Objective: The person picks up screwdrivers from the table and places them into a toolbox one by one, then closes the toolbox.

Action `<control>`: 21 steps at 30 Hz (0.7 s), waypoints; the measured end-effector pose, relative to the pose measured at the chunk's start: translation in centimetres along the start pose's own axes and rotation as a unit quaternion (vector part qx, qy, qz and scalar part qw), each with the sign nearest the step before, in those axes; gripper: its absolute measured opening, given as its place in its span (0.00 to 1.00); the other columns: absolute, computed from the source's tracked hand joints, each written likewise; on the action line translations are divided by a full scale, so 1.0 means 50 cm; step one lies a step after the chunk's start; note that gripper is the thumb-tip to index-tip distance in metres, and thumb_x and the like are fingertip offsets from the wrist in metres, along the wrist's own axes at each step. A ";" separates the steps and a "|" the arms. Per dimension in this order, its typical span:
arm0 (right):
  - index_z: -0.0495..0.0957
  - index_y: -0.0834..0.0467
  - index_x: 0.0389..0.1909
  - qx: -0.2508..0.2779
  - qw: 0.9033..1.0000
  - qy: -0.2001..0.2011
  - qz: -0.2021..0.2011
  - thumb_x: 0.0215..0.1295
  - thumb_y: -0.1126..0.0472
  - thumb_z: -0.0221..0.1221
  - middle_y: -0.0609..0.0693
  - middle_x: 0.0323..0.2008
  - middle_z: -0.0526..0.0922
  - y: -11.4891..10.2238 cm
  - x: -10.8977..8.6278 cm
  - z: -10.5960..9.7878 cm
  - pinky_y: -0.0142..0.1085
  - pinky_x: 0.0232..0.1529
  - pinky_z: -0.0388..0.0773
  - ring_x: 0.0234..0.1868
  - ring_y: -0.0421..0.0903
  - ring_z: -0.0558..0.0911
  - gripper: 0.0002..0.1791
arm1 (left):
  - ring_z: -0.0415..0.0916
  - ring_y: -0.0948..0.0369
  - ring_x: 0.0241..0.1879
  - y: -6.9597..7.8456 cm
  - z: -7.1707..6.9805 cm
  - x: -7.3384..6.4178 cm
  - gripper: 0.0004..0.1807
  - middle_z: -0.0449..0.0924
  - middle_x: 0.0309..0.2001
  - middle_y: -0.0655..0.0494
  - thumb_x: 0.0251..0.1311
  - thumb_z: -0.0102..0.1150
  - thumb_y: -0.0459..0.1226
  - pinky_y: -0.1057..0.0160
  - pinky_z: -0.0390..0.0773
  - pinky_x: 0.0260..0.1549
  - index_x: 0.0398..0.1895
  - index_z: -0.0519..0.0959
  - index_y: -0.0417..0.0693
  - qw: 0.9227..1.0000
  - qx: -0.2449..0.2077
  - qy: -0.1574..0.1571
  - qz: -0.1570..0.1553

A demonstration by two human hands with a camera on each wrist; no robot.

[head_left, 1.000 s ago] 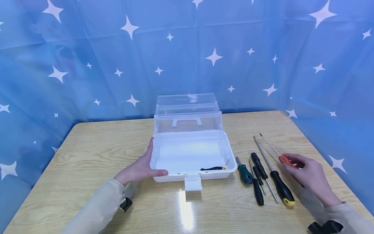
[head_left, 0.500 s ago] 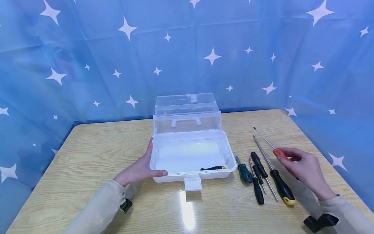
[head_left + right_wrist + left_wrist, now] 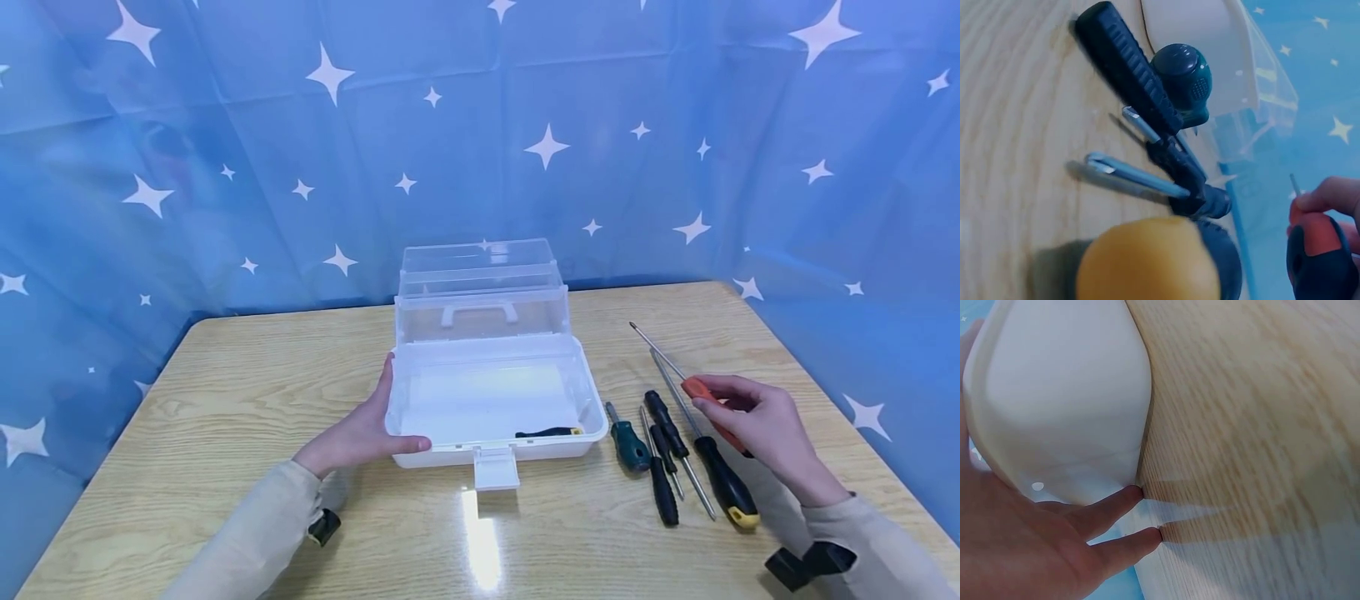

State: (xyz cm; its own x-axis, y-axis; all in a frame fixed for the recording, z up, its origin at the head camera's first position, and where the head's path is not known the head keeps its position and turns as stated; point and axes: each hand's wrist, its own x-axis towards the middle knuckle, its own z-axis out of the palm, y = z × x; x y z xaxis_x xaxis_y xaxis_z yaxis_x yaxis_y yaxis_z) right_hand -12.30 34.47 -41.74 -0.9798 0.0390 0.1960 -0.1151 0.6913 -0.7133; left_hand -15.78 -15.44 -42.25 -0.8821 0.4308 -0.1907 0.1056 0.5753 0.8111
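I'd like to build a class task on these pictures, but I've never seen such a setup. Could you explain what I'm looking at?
There is no robot: a person works bare-handed. The wide picture looks down from the person's head; the close ones are taken from each wrist. On the wooden table stands an open white box with a clear lid and a black-and-yellow tool inside. To its right lie a green screwdriver, three black screwdrivers and a black one with a yellow end. The left hand rests against the box's left front corner. The right hand holds a red-and-black screwdriver.
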 end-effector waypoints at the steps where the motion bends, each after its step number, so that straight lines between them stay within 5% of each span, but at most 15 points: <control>1: 0.79 0.64 0.54 0.000 1.000 -0.002 -0.001 0.64 0.55 0.64 0.37 0.37 0.82 -0.002 0.001 0.000 0.32 0.25 0.75 0.32 0.32 0.78 0.22 | 0.38 0.42 0.72 0.000 0.000 0.000 0.72 0.27 0.76 0.41 0.50 0.72 0.53 0.38 0.52 0.63 0.73 0.18 0.52 1.000 -0.001 -0.001 0.002; 11: 0.79 0.62 0.56 0.024 0.999 -0.025 -0.016 0.64 0.56 0.64 0.38 0.39 0.82 -0.023 0.014 0.007 0.35 0.22 0.75 0.33 0.36 0.78 0.22 | 0.37 0.41 0.72 -0.003 -0.002 0.003 0.72 0.27 0.76 0.41 0.49 0.72 0.54 0.38 0.52 0.63 0.73 0.18 0.52 1.000 -0.004 -0.002 0.000; 21: 0.78 0.57 0.60 0.107 0.991 -0.076 0.030 0.66 0.55 0.62 0.33 0.40 0.81 -0.043 0.018 0.015 0.38 0.29 0.79 0.37 0.38 0.81 0.22 | 0.40 0.42 0.72 -0.002 -0.002 0.000 0.72 0.29 0.76 0.40 0.50 0.72 0.53 0.38 0.53 0.63 0.73 0.18 0.52 1.000 -0.010 -0.001 0.007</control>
State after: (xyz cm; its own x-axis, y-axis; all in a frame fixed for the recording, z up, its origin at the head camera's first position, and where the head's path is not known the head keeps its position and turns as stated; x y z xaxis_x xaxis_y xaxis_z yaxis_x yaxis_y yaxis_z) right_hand -13.04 32.50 -40.56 -0.9974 -0.0449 0.0558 -0.0711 0.5215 -0.8503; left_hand -15.86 -15.57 -42.30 -0.8800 0.4393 -0.1803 0.1083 0.5553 0.8245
